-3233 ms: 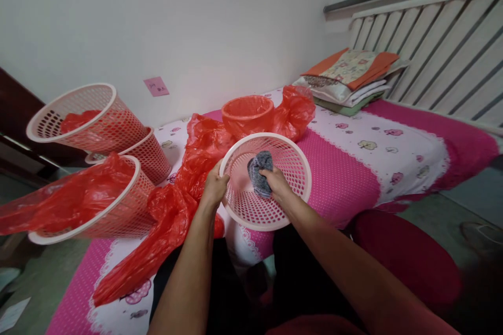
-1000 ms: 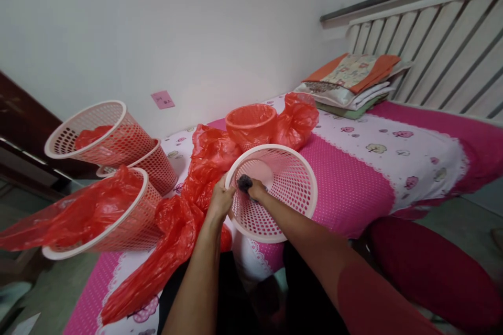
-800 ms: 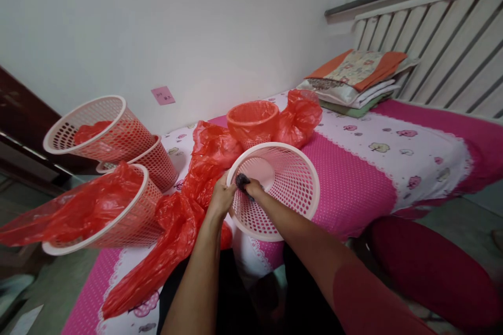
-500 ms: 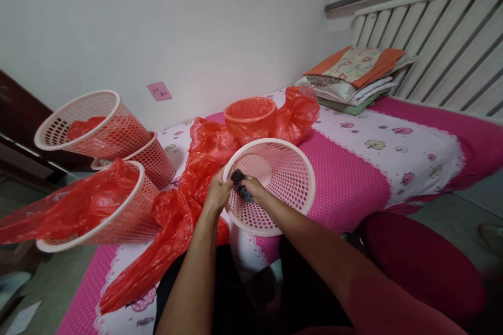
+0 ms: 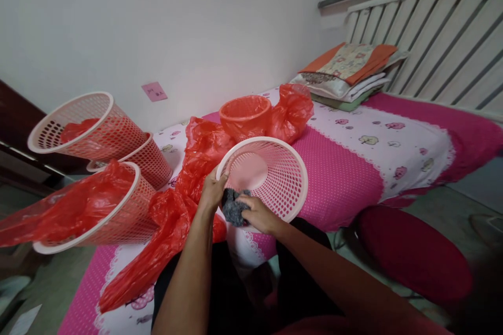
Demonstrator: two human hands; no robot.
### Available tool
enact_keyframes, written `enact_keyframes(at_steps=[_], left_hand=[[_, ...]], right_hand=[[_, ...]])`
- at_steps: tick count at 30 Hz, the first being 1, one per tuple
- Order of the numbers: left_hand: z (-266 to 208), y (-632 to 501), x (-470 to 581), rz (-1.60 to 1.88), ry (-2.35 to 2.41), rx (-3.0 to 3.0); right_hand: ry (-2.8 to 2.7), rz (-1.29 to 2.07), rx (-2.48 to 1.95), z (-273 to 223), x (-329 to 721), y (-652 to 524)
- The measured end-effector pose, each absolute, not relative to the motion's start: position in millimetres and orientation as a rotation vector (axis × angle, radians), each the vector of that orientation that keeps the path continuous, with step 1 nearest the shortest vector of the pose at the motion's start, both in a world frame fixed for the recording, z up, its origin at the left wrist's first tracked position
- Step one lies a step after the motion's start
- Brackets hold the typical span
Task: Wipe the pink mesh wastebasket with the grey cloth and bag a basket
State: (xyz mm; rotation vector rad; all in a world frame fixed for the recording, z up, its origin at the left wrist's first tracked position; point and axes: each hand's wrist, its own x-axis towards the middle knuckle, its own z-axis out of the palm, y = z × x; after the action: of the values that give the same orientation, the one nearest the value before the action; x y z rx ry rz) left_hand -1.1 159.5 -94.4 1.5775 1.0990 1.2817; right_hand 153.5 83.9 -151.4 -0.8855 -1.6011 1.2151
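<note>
A pale pink perforated plastic basket [image 5: 286, 188] is tipped toward the viewer above the edge of a bed [image 5: 341, 167], its round mouth facing up and back so that the solid round base shows at the far end. A crumpled dark gray cloth [image 5: 234, 211] lies against the lower left of its rim, in front of the person.

More baskets of the same kind surround it. At far left, an upper basket [image 5: 123, 128] leans over on its side with red plastic inside; a lower basket [image 5: 154, 165] is partly hidden beneath it. Nearer, a front basket [image 5: 135, 214] tilts left, stuffed with a red plastic bag [image 5: 84, 201] that trails out over its rim. Just behind the tipped one stands an upright basket sheathed in red film [image 5: 247, 124], with more crumpled red plastic [image 5: 208, 141] spread to its left and down the bedspread.

The left hand [image 5: 213, 191] is clamped on the left side of the tipped basket's rim, thumb over the edge; its other fingers are mostly hidden. The right hand [image 5: 257, 214] is closed around the gray cloth, fingers curled and pressing it to the rim.

Both bare forearms enter from the bottom: the left rises steeply, while the right slants in from the lower right, its hand slightly lower than the left.
</note>
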Motion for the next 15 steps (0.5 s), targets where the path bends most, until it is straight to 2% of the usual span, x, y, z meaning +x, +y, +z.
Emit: enact_keyframes(at_steps=[3, 6, 10, 15], left_hand=[[-93.9, 158.4, 1.0, 1.245, 1.072, 1.597], [-93.6, 157.5, 3.1, 1.213, 1.066, 1.618], [-92.6, 157.9, 5.1, 1.238, 1.046, 1.592], [-91.9, 158.4, 5.8, 1.263, 1.068, 1.541]], right_hand=[[-2.107, 0.975, -0.946, -148.3, 182.2, 61.5], [-2.447, 0.687, -1.277, -139.6, 210.9, 45.4], [-2.369, 0.34, -1.668, -129.6, 228.9, 32.5], [-2.456, 0.282, -1.609, -153.2, 218.4, 28.9]])
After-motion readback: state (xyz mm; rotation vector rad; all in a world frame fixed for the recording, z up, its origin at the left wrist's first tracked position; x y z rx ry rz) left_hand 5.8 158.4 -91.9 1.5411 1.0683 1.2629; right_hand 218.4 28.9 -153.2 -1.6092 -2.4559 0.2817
